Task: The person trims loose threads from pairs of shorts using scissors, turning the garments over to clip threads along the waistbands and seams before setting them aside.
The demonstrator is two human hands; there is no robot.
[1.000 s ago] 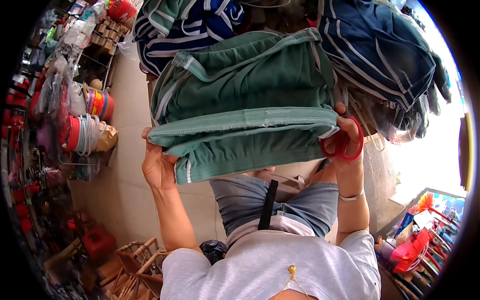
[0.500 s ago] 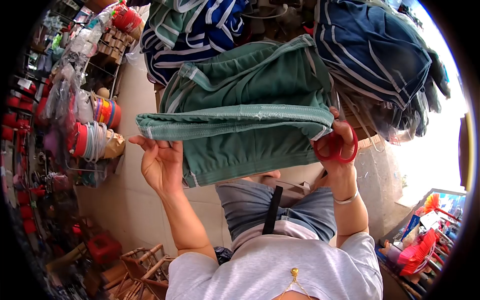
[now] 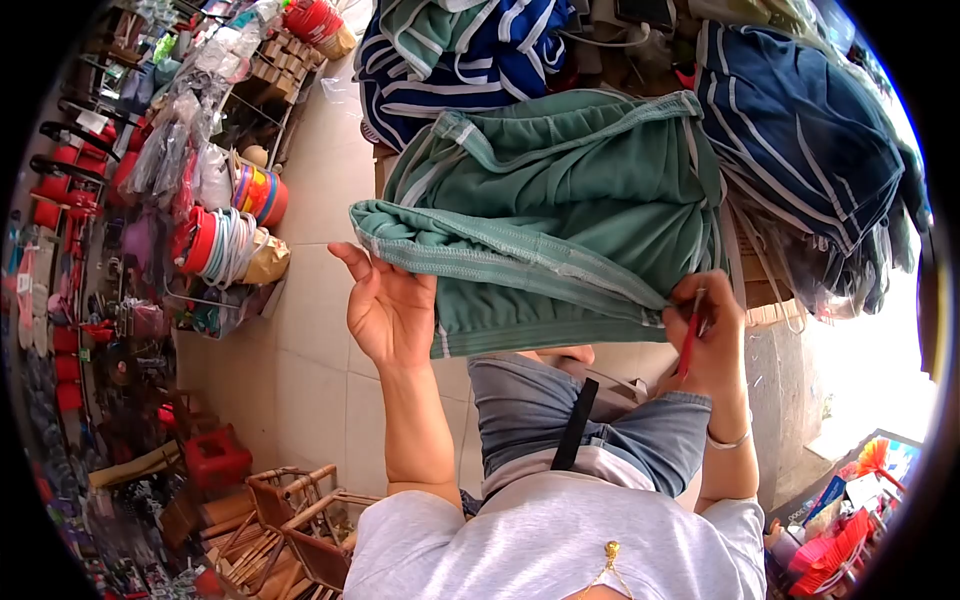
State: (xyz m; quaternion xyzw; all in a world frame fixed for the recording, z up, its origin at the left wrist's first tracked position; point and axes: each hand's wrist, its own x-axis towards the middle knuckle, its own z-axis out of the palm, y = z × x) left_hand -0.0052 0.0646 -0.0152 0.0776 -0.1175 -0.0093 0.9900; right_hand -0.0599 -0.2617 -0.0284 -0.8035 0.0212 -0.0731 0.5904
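Green pants with a pale stitched elastic waistband and white side piping are spread before me on a heap of the same green cloth. My left hand is palm up at the waistband's left end, some fingers tucked beneath the cloth and holding it raised. At the right end, my right hand is closed on the waistband's corner. Red-handled scissors hang on that hand, seen nearly edge-on; their blades are mostly hidden.
Blue-and-white striped garments lie at the back left, navy ones at the back right. Packed shelves with coiled cord line the left side. A bamboo chair stands at lower left, and brushes at lower right.
The waistband now slopes down to the right and its opening has narrowed. My right hand has lowered and turned, bringing the scissors edge-on. The whole view has shifted.
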